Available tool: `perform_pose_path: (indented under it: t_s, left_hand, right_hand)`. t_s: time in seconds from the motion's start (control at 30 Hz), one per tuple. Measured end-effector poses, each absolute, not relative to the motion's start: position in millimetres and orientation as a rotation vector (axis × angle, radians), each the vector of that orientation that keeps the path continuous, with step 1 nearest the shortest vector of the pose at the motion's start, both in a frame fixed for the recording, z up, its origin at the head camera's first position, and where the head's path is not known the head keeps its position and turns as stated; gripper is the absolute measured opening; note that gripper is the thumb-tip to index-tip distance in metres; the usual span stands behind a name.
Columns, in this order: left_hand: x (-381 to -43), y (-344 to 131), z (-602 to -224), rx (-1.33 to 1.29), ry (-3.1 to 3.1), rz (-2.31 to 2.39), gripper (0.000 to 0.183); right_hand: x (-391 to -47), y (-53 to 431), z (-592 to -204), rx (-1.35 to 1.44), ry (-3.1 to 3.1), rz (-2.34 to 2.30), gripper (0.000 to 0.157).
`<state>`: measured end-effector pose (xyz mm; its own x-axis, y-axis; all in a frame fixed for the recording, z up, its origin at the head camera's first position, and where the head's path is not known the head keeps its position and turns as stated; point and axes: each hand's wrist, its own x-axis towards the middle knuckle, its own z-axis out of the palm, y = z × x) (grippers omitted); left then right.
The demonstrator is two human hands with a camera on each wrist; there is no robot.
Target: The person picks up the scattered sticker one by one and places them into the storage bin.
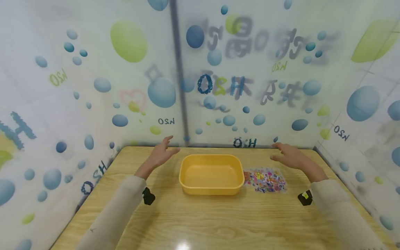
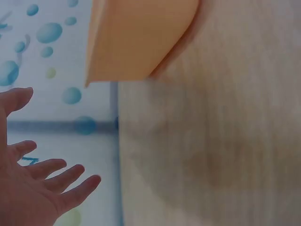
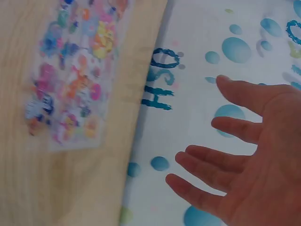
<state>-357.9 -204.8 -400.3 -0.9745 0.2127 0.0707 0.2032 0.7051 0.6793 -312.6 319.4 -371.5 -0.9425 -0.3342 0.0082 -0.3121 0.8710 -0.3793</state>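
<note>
A yellow rectangular plastic tub (image 1: 211,191) stands on the wooden table, its inside bare. Right beside it lies a flat clear sheet of colourful stickers (image 1: 265,180), partly hidden by the tub's right end. My left hand (image 1: 160,152) hovers left of the tub, fingers spread and holding nothing; the left wrist view shows the same hand (image 2: 37,188) apart from the tub. Above and behind the stickers, my right hand (image 1: 290,156) is raised with nothing in it. Its fingers are spread in the right wrist view, where the hand (image 3: 263,165) is away from the sticker sheet (image 3: 75,80).
The wooden table (image 1: 200,222) reaches back to a wall covering (image 1: 268,86) printed with blue and green bubbles, which also closes off both sides. Dark wrist cameras (image 1: 148,196) sit at both cuffs.
</note>
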Motion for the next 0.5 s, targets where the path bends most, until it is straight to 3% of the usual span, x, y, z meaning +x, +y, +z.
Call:
perform_pose_path:
  t_s: [0.23,0.5]
  left_hand:
    - [-343,-188,-435,0.255,2.766,1.334,0.074]
    - [-335,-175,-451,0.252,2.672,1.506,0.074]
  right_hand:
    - [-300,327,-415,-0.472,2.970,-0.590,0.058]
    - [-295,328,-443,-0.417,2.973,-0.683,0.050]
